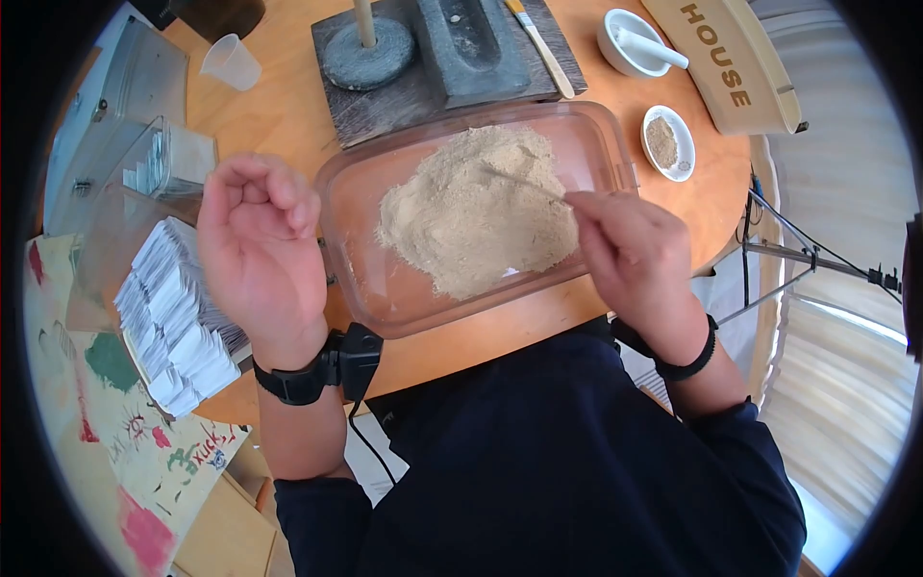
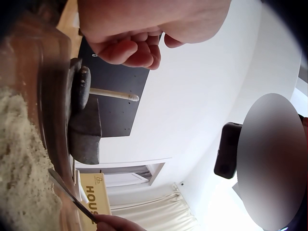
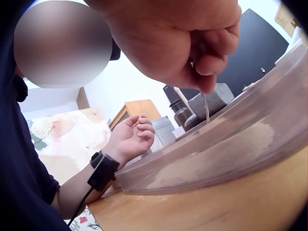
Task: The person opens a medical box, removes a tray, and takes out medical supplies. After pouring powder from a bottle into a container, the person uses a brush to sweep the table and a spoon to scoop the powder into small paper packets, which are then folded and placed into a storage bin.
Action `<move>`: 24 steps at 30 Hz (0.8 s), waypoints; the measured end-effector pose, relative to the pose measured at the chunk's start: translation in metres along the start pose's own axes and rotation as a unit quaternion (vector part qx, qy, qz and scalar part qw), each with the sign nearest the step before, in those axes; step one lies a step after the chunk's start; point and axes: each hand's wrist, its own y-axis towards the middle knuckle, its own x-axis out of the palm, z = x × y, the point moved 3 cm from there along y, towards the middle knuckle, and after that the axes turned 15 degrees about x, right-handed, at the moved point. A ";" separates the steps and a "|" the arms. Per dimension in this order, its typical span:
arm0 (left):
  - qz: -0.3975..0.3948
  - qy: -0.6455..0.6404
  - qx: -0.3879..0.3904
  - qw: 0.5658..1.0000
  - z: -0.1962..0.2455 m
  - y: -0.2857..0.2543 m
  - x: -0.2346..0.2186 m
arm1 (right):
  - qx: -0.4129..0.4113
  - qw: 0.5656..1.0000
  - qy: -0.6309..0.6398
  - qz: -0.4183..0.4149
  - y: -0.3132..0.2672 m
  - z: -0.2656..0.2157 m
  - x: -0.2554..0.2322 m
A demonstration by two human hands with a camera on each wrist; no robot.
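Note:
My right hand (image 1: 635,255) pinches a slim metal spatula (image 1: 524,181) between thumb and fingers. Its flat tip reaches over a broad heap of pale beige powder (image 1: 471,226) in a clear pinkish plastic tub (image 1: 358,207). The left wrist view shows the thin metal blade (image 2: 72,193) slanting down to the powder's surface. Beside the tub's left end, my left hand (image 1: 264,250) is raised palm up, its fingers loosely curled and holding nothing. In the right wrist view the tub wall (image 3: 144,180) stands in front of the powder.
Behind the tub, a dark board (image 1: 375,120) bears a round stone with a stick (image 1: 370,58), a stone trough (image 1: 471,53) and a brush (image 1: 540,48). A mortar with pestle (image 1: 630,43) and a powder dish (image 1: 683,144) stand right; paper packets (image 1: 178,308) left.

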 end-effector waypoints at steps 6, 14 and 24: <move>-0.016 0.004 0.003 1.000 -0.001 0.000 0.002 | -0.005 1.000 0.001 -0.019 0.001 -0.008 -0.001; -0.013 0.002 0.001 1.000 0.001 -0.001 0.003 | 0.020 1.000 -0.002 0.023 -0.002 0.004 -0.008; -0.027 -0.008 -0.003 1.000 -0.001 0.000 0.000 | 0.038 0.999 -0.021 -0.003 -0.020 0.007 -0.009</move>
